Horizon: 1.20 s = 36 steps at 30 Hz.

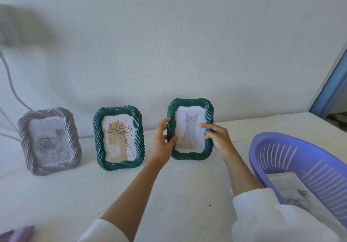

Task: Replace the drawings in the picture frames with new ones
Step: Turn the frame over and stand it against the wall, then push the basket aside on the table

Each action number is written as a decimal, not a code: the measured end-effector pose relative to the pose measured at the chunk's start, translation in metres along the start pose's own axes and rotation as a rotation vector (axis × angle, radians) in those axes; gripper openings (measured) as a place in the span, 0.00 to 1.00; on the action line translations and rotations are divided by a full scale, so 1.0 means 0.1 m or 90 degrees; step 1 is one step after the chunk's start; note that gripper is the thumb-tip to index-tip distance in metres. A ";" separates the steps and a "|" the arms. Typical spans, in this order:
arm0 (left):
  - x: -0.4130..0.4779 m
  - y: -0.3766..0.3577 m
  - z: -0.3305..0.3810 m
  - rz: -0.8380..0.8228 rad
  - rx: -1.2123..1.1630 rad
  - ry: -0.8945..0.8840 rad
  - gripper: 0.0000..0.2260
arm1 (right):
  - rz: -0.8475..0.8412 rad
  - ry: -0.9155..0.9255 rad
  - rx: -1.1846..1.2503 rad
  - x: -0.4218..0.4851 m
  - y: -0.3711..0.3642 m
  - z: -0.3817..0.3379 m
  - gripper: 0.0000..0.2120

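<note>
— What's the worst that could happen from here?

— The table (56, 194) is crowded along the wall, so the big worry is a domino. I've got the cat frame (190, 129) upright between both hands, and the plant frame (118, 138) stands near my left wrist; swing that arm out carelessly and it tips, maybe into the grey frame (49, 141) beyond.

— And the basket?

— The basket (300, 166) sits close on my right with sheets (289, 187) inside (the new drawings, I'd guess). My sleeve could drag its rim if I reach across.

— How's your hold?

— My left hand (163, 140) is wrapped round the left edge, thumb on the front. My right hand (216, 138) pinches the right edge, fingers reaching over the cat drawing (189, 129). The ribbed moulding looks slick, so a loose pinch could let it twist and drop.

— Smallest risk?

— Fingertips pressing the front: smudges, or creasing the paper if there's no glass, which I can't tell
</note>
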<state>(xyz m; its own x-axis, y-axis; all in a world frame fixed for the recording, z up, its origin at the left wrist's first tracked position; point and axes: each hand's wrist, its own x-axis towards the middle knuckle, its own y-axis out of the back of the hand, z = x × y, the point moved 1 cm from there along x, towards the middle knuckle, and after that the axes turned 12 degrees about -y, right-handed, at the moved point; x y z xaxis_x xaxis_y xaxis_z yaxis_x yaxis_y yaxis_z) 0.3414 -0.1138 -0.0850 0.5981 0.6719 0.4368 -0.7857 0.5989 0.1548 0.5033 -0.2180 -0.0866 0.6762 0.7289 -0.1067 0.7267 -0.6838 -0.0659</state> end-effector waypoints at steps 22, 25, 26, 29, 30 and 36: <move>-0.03 -0.10 -0.14 -0.037 0.082 -0.009 0.31 | 0.061 0.004 0.024 -0.16 0.02 0.12 0.22; -0.10 -0.08 -0.11 -0.027 0.099 0.011 0.31 | 0.080 -0.004 0.062 -0.26 0.05 0.15 0.21; -0.13 -0.06 -0.11 -0.021 0.104 0.019 0.30 | 0.087 -0.003 0.068 -0.30 0.06 0.16 0.22; -0.27 -0.02 -0.07 -0.005 0.131 0.038 0.26 | 0.108 -0.001 0.058 -0.48 0.05 0.18 0.23; -0.33 0.00 -0.06 -0.001 0.148 0.039 0.25 | 0.112 0.000 0.046 -0.54 0.03 0.18 0.23; -0.68 0.14 0.04 -0.030 0.293 0.056 0.22 | 0.151 0.002 -0.081 -0.93 -0.13 0.20 0.21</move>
<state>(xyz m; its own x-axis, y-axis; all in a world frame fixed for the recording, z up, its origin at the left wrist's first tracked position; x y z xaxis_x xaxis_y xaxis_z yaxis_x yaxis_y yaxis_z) 0.2888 -0.1525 -0.1094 0.6301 0.6947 0.3469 -0.7338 0.3868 0.5585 0.4282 -0.2777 -0.0960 0.8298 0.5488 -0.1011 0.5568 -0.8262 0.0859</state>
